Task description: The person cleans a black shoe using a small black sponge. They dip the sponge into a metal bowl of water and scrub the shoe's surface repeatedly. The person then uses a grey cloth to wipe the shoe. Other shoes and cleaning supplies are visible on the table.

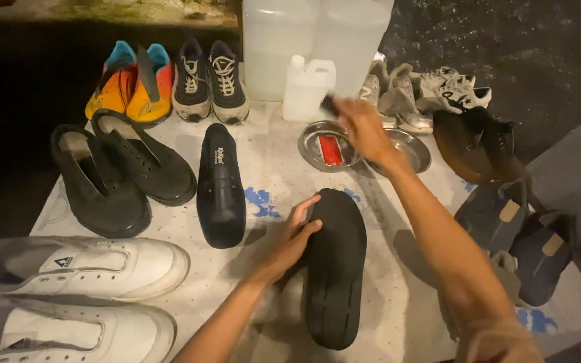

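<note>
Left hand (294, 236): fingers curled over the left edge of a black rubber-soled shoe (335, 265) lying sole-up near the front middle of the patterned white cloth sheet (277, 185). The sole is matte, oblong, with shallow lengthwise grooves.

Right hand (363, 128): motion-blurred, closed on a small dark object (329, 105) whose kind cannot be told. It sits over two shallow round steel dishes toward the sheet's far edge; the left dish (328, 146) holds a flat red block (331, 148), the right dish (410, 149) is partly hidden by the wrist.

A second smooth black shoe (220, 185) lies just left of the held one, upright. A pair of black lace-up leather shoes (121, 171) sits by the left edge. Two white smooth sneakers (79, 269) occupy the near left corner. Along the far edge: an orange pair with teal lining (132, 84), a dark laced pair (210, 81), a small white plastic jug (308, 87), and large translucent containers (314, 40).
</note>
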